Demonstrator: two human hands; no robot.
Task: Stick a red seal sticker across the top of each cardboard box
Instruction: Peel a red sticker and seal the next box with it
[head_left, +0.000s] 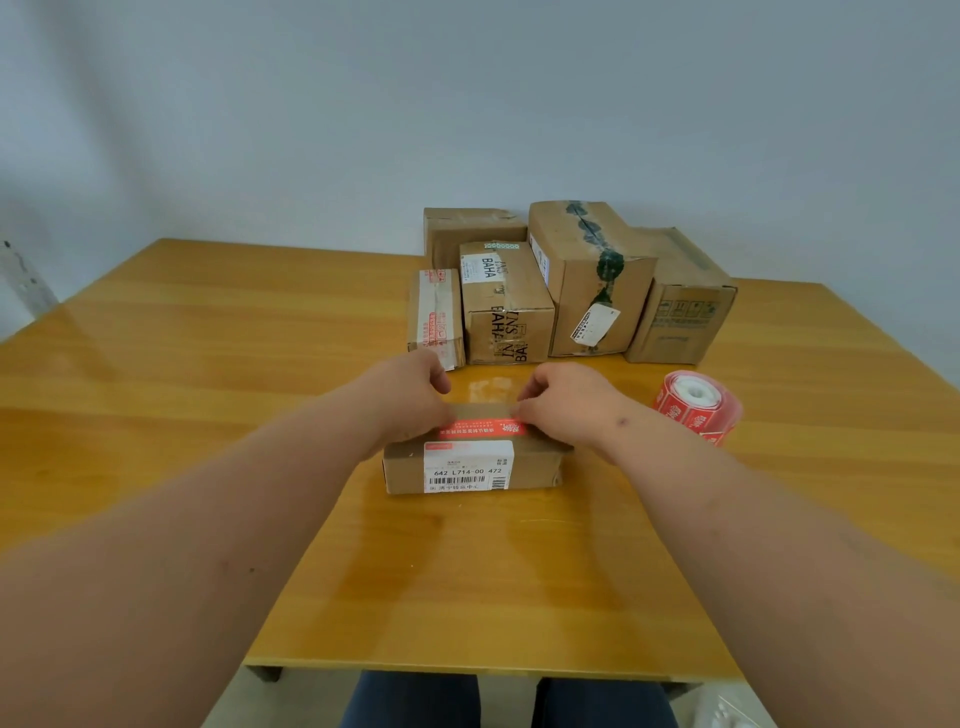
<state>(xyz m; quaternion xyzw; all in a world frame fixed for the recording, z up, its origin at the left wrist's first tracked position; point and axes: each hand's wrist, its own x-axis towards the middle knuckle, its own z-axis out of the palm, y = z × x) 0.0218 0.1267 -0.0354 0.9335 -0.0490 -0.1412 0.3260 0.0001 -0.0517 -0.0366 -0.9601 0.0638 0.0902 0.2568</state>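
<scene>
While your left hand and right hand pinch the red seal sticker atop the near cardboard box, bare wooden table spreads left toward the grey wall.

I have both bare forearms stretched forward, my left hand and right hand close together, palms down, fingers curled and pressing downward

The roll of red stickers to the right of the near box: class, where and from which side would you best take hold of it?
The sticker roll lies tilted, its white hollow core facing up and toward the camera. Come from above with the right hand, which is nearest, and close the grip across its round outer wall; nothing crowds it on the table.
</scene>
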